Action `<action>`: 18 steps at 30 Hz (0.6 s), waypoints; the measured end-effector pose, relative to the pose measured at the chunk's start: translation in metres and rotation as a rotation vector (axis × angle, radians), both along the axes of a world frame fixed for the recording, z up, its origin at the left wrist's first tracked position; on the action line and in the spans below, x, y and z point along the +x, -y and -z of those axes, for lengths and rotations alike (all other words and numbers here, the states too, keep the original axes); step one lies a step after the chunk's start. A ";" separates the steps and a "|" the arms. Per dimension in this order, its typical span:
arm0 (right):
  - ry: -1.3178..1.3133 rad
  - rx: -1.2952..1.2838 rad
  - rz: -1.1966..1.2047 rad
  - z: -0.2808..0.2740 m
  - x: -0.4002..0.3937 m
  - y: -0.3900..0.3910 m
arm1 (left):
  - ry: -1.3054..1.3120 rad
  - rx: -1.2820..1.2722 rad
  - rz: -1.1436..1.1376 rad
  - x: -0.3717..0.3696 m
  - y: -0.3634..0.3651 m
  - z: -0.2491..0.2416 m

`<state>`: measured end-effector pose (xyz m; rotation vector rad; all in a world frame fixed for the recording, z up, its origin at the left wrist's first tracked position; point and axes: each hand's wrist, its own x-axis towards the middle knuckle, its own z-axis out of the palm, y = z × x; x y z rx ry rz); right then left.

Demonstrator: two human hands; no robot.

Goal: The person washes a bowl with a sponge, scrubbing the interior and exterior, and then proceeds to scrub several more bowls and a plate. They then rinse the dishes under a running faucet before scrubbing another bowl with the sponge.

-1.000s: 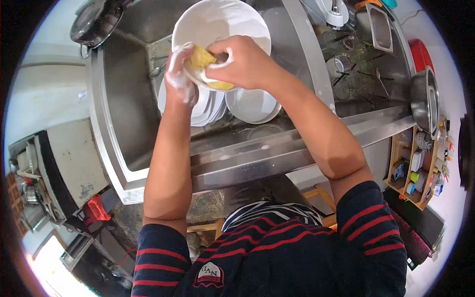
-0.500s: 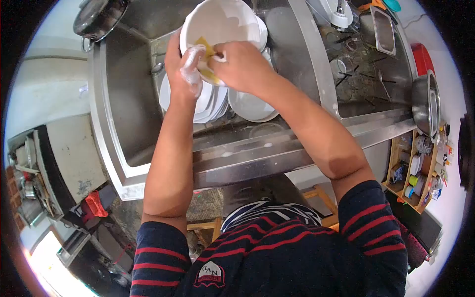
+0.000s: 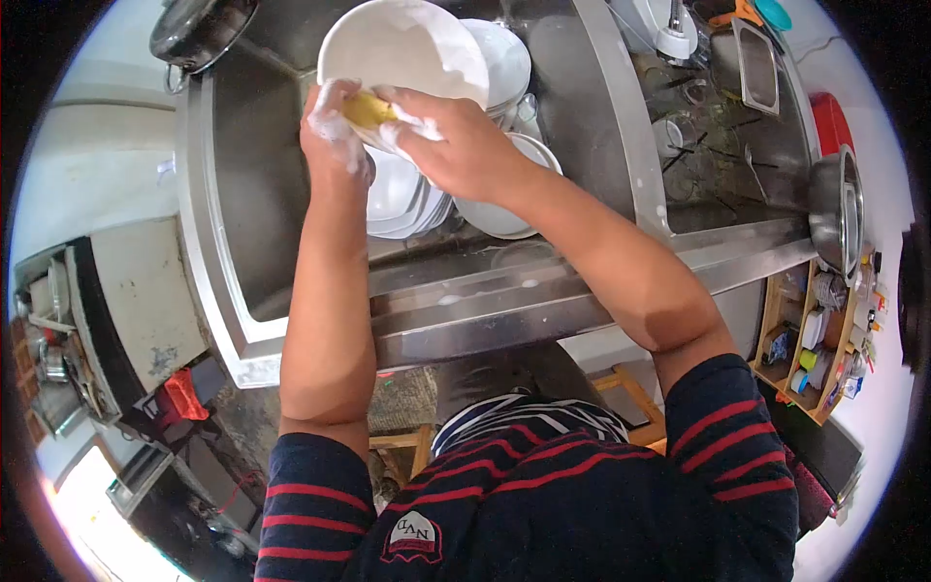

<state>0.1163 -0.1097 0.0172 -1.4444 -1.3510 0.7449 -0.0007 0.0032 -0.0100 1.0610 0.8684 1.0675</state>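
Note:
A large white bowl [image 3: 402, 48] is tilted above the sink, with suds on its inner wall. Foam covers my left hand [image 3: 335, 131], which grips the bowl's near-left rim. My right hand [image 3: 451, 141] presses a yellow sponge [image 3: 369, 110] against that same rim; its fingers are partly hidden by suds. Below the hands lie stacked white plates [image 3: 396, 189]. Round white plates [image 3: 499, 209] sit just right of them, and a pile of white dishes [image 3: 504, 63] stands behind.
The metal sink's front edge [image 3: 504, 315] runs between my body and the dishes. A dark pot [image 3: 199, 34] stands at the back-left corner. In the right basin are several glasses [image 3: 679, 131] and a metal pan [image 3: 758, 73]. A steel bowl [image 3: 836, 209] rests at the far right edge.
Both hands and the bowl have moved left, uncovering more of the dish pile behind. The sponge has shifted from inside the bowl to its near-left rim.

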 end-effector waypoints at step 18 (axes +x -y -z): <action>0.807 0.001 -0.269 0.001 0.021 0.003 | 0.037 -0.380 0.102 -0.008 -0.010 -0.034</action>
